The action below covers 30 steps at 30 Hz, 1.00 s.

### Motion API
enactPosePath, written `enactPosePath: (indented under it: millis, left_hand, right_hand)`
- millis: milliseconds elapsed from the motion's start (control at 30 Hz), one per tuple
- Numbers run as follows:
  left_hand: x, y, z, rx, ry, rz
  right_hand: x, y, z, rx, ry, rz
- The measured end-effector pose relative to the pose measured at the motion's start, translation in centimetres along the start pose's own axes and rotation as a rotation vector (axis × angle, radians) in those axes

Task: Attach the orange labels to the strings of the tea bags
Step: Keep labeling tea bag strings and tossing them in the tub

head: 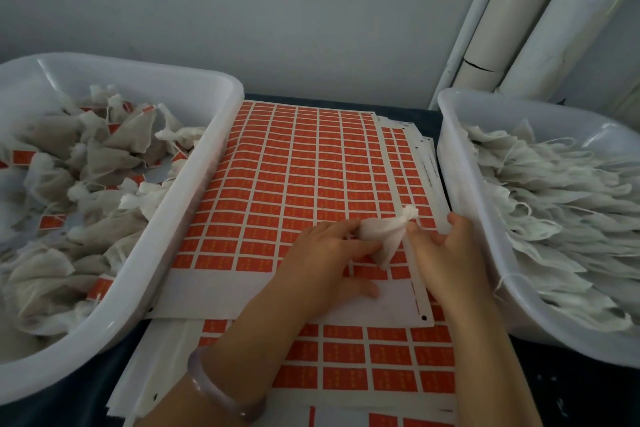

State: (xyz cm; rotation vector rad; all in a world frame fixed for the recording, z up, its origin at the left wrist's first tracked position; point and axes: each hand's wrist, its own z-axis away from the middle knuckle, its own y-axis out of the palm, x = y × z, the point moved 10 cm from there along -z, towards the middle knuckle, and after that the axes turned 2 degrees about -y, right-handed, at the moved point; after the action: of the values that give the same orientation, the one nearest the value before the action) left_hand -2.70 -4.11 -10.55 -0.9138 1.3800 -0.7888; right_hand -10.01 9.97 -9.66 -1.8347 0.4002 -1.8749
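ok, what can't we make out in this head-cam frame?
Head view only:
Print on the labels: too small, blurred.
String of the tea bag: hidden between left hand and right hand.
Whether the right hand pinches anything: tea bag overlaps its fingertips.
The left tub and right tub: cut off by frame edges.
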Motion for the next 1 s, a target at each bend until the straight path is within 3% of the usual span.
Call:
enactPosePath:
  millis: [233, 333, 433, 533, 800, 1000]
  left_hand:
    - [0.8, -1.1, 0.4, -0.08, -0.086, 0.107]
    - [-0.7, -3.3, 1.0, -0.264, 0.023, 0.148]
    - [-2.2, -3.8, 1.4, -0.317, 0.14, 0.181]
    - [-2.8, -3.4, 1.4, -0.3, 0.181, 0.235]
    - [-2.1, -3.8, 1.4, -0.335, 0.1, 0.379]
    - [-3.5, -4.6, 1.8, -0.367, 0.217, 0.226]
  right_hand:
    - [-2.5, 1.9, 1.8, 0.237, 0.141, -0.307]
    - [-2.9, 2.1, 2.2, 0.249, 0.2, -0.499]
    - [-2.7, 3.3, 2.8, 0.272, 0.251, -0.665]
    - [-2.4, 3.6, 3.1, 0.247, 0.238, -0.66]
    - [-0.6, 2.5, 3.3, 0.153, -0.01, -0.451]
    - [1.7, 1.4, 4.4, 0.056, -0.202, -0.386]
